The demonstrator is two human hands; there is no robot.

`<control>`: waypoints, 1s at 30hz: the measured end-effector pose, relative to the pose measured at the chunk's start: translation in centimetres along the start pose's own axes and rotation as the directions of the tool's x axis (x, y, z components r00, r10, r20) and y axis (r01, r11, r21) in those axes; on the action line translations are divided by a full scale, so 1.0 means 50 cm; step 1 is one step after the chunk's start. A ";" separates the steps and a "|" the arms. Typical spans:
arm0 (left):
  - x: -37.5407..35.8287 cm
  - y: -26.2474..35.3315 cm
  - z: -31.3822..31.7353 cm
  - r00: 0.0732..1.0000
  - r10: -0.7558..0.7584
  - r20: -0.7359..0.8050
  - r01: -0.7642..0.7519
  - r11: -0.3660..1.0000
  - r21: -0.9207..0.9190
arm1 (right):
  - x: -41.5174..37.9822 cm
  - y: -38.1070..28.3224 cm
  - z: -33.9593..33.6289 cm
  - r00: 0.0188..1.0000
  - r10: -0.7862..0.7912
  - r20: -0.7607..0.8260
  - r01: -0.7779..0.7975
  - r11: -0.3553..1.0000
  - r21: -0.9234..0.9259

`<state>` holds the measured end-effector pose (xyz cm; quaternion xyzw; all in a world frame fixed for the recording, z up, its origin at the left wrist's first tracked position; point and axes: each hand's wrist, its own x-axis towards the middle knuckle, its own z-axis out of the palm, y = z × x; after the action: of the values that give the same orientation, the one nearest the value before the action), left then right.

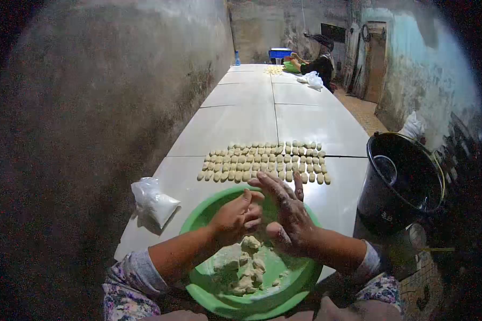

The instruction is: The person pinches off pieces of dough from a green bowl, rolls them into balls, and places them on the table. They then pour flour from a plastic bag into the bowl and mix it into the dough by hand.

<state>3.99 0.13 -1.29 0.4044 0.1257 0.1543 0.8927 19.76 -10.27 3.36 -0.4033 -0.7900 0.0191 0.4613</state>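
Observation:
Over a green basin (198,286) at the table's near end, both my hands are raised side by side. My left hand (239,215) is closed, its fingers curled in and the thumb on top; whatever it may hold is hidden. Flour coats my right hand (292,216), which is open with its fingers stretched out and nothing visible in it. Below them, lumps of pale dough (250,267) and loose flour lie in the basin. Just beyond its rim, several rows of small oval dough pieces (262,159) are laid out on the table.
A clear bag of white powder (158,203) stands left of the basin on the white tiled table (241,117). To the right is a black bucket (377,198). At the far end a person (322,63) works beside a green bowl (291,67). A wall (118,96) runs along the left.

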 end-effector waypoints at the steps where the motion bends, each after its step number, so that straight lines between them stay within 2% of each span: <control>1: 0.003 0.001 -0.001 1.000 -0.002 0.000 0.002 1.000 0.003 | 0.000 0.003 0.004 1.000 0.000 -0.003 0.000 1.000 0.000; 3: 0.005 0.019 0.025 0.985 -0.056 -0.165 0.075 0.991 0.112 | -0.001 0.016 0.014 0.998 0.044 -0.034 -0.048 0.993 -0.104; 4: 0.008 0.015 -0.009 0.995 -0.062 -0.076 0.071 0.989 0.127 | 0.000 0.014 0.015 0.998 0.043 -0.038 -0.047 0.993 -0.104; 5: 0.005 0.017 -0.014 0.995 -0.063 -0.076 0.073 0.989 0.130 | 0.002 0.010 0.014 0.998 0.054 -0.039 -0.059 0.991 -0.124; 6: 0.004 0.019 -0.017 0.996 0.061 0.063 -0.086 0.835 0.543 | 0.004 0.006 0.013 0.997 0.066 -0.039 -0.071 0.987 -0.143; 7: 0.004 0.020 -0.018 0.964 0.112 0.241 -0.264 0.505 0.822 | 0.006 0.002 0.013 0.996 0.079 -0.039 -0.084 0.983 -0.163; 8: 0.006 0.017 -0.014 0.964 0.109 0.242 -0.264 0.504 0.822 | 0.006 0.001 0.011 0.995 0.092 -0.040 -0.098 0.978 -0.183; 11: 0.013 0.003 0.000 0.966 0.255 0.047 -0.241 0.814 0.529 | 0.001 0.017 0.016 0.993 0.118 -0.001 -0.118 0.987 -0.107; 13: 0.015 0.005 -0.021 0.960 0.279 0.032 -0.254 0.816 0.518 | 0.003 0.014 0.013 0.994 0.106 -0.013 -0.107 0.982 -0.156; 14: 0.016 0.018 -0.042 0.901 0.314 0.300 -0.398 0.326 0.857 | 0.005 0.017 0.017 0.992 0.114 -0.056 -0.121 0.983 -0.136; 15: 0.012 0.043 -0.005 0.827 0.177 0.534 -0.476 -0.285 0.832 | 0.005 0.021 0.019 0.987 0.123 -0.102 -0.134 0.984 -0.117; 16: -0.022 0.036 0.045 0.978 0.170 0.124 -0.160 0.223 0.961 | 0.000 0.026 0.016 0.990 0.140 -0.028 -0.143 0.976 -0.163; 17: -0.024 0.032 0.067 0.978 0.163 0.134 -0.168 0.215 0.962 | 0.000 0.024 0.014 0.989 0.141 -0.041 -0.146 0.975 -0.170; 18: -0.025 0.021 0.081 0.992 0.123 0.016 -0.105 0.766 0.635 | 0.001 0.019 0.014 0.989 0.135 -0.055 -0.142 0.979 -0.148; 19: -0.024 0.009 0.086 0.998 0.011 -0.058 -0.009 0.999 0.040 | 0.000 0.014 0.014 0.989 0.130 -0.068 -0.137 0.983 -0.125; 20: -0.012 -0.007 0.068 0.942 0.149 0.301 -0.328 0.601 0.729 | -0.001 0.006 0.009 0.982 0.183 0.038 -0.177 0.976 -0.125; 21: -0.017 -0.002 0.111 0.941 0.145 0.305 -0.328 0.603 0.727 | -0.003 0.006 0.011 0.992 0.125 0.034 -0.117 0.978 -0.173; 22: -0.027 -0.004 0.162 0.953 0.203 0.225 -0.286 0.850 0.442 | -0.010 -0.003 0.012 0.984 0.144 0.104 -0.130 0.983 -0.129; 23: -0.029 -0.004 0.200 0.964 0.233 0.129 -0.245 0.966 0.080 | -0.014 -0.014 0.013 0.971 0.155 0.183 -0.141 0.986 -0.086; 24: -0.014 -0.009 0.200 0.927 0.364 0.085 -0.369 0.928 0.045 | -0.004 -0.036 0.011 0.968 0.146 0.203 -0.131 0.988 -0.087; 25: 0.002 -0.033 0.199 0.922 0.380 0.077 -0.384 0.923 0.038 | 0.010 -0.071 0.010 0.994 0.017 0.104 -0.026 0.996 0.086; 26: 0.022 -0.066 0.199 0.707 0.705 0.056 -0.695 0.679 0.238 | 0.022 -0.095 0.014 0.996 -0.091 -0.022 0.093 0.964 0.249; 27: 0.038 -0.090 0.211 0.391 0.913 0.115 -0.851 0.311 0.423 | 0.035 -0.116 0.014 0.989 -0.126 -0.082 0.145 0.942 0.304; 28: 0.046 -0.056 0.277 0.136 0.978 0.155 -0.917 0.065 0.394 | 0.054 -0.127 0.013 0.994 -0.074 -0.086 0.094 0.961 0.260; 29: -0.009 -0.010 0.253 0.483 0.854 0.193 -0.786 0.325 0.526 | 0.076 -0.128 0.014 0.996 -0.005 -0.086 0.023 0.978 0.210; 30: -0.023 -0.010 0.235 0.520 0.824 0.222 -0.835 0.436 0.336 | 0.094 -0.120 0.022 0.996 0.055 -0.072 -0.042 0.985 0.168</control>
<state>7.10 -8.66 5.98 0.5895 -0.0710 0.5368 0.5995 14.06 -10.86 8.51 -0.3829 -0.7572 0.0809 0.5229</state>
